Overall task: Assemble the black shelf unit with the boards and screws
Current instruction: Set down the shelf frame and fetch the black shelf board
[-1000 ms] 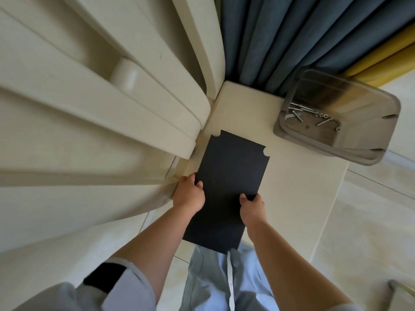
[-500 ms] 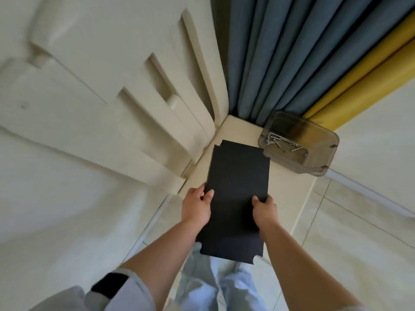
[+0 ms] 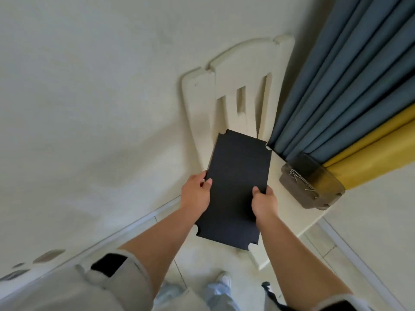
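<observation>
A black shelf board (image 3: 235, 180) with notched corners is lifted above the cream chair seat (image 3: 289, 209), long side pointing away from me. My left hand (image 3: 196, 194) grips its left edge, thumb on top. On the opposite edge my right hand (image 3: 263, 202) holds the board the same way. A clear plastic tub (image 3: 312, 185) with several metal screws (image 3: 298, 178) inside stands on the seat to the right of the board.
The cream chair backrest (image 3: 242, 86) rises behind the board against a pale wall. Blue curtain (image 3: 350, 75) and yellow curtain (image 3: 370, 151) hang at the right behind the tub. Tiled floor and my shoes (image 3: 224, 281) show below.
Both hands have raised the board off the seat and drawn it toward me. The camera has risen and pulled back, so the whole chair now shows.
</observation>
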